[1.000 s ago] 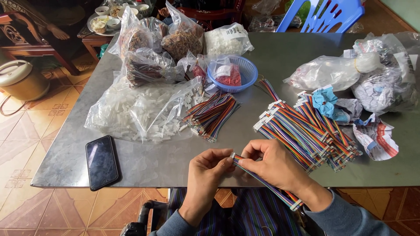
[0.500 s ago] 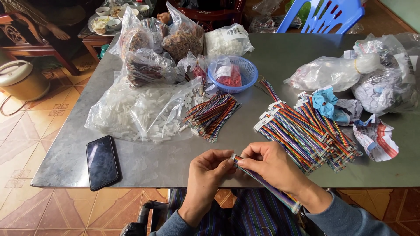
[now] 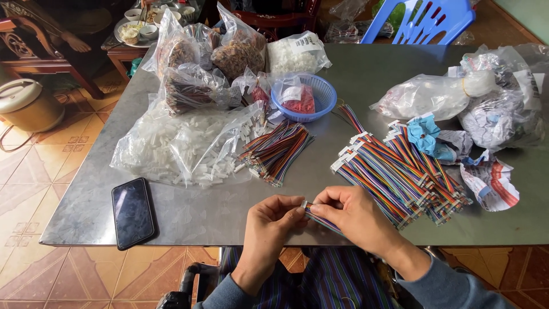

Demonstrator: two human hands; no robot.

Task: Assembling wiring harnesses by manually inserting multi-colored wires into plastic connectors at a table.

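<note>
Where the cable sits: rainbow ribbon cable [image 3: 321, 219] pinched between both hands, above the bench [image 3: 229, 212] edge.
Grip: left hand [image 3: 273, 218] clenched on its connector end; right hand [image 3: 350, 216] grasping alongside.
Axis: slants down toward right wrist.
Beyond right grip: finished cable pile [image 3: 394, 171].

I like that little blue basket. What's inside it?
Inside the blue basket lies a small clear bag holding red pieces. The basket's bottom beneath the bag is covered, so anything under it cannot be seen.
</note>
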